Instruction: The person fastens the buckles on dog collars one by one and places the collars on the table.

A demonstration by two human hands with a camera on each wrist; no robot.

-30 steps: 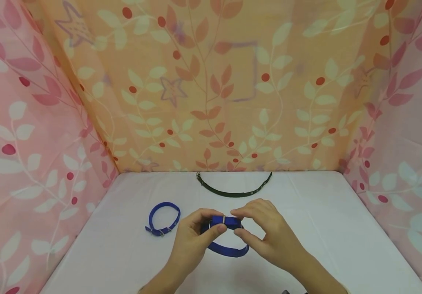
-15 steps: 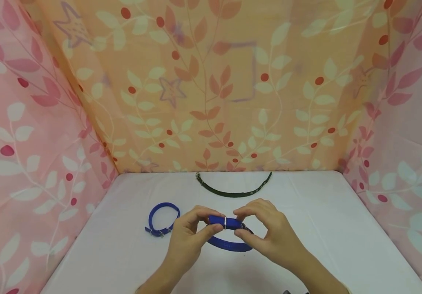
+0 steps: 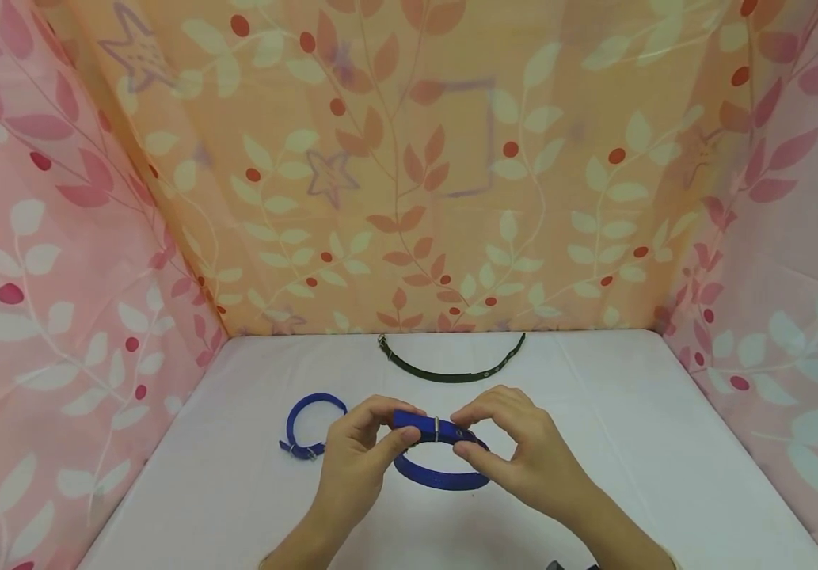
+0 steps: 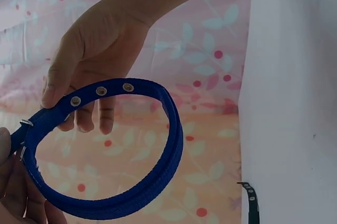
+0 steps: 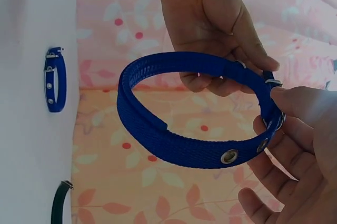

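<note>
One blue woven-webbing collar loop [image 3: 444, 480] with metal eyelets — left hand [image 3: 357, 453] pinching at ten o'clock, right hand [image 3: 521, 447] at two; pinched stretch runs roughly nine-to-three, hands equally near.

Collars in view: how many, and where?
3: a blue collar held by the left hand and right hand; a second blue collar on the table, left of them, partly hidden; a dark green collar near the table's far edge. Hands may hide more.

In the head view, right fingers [image 3: 478, 459] partly hide the held blue collar [image 3: 440, 480].
</note>
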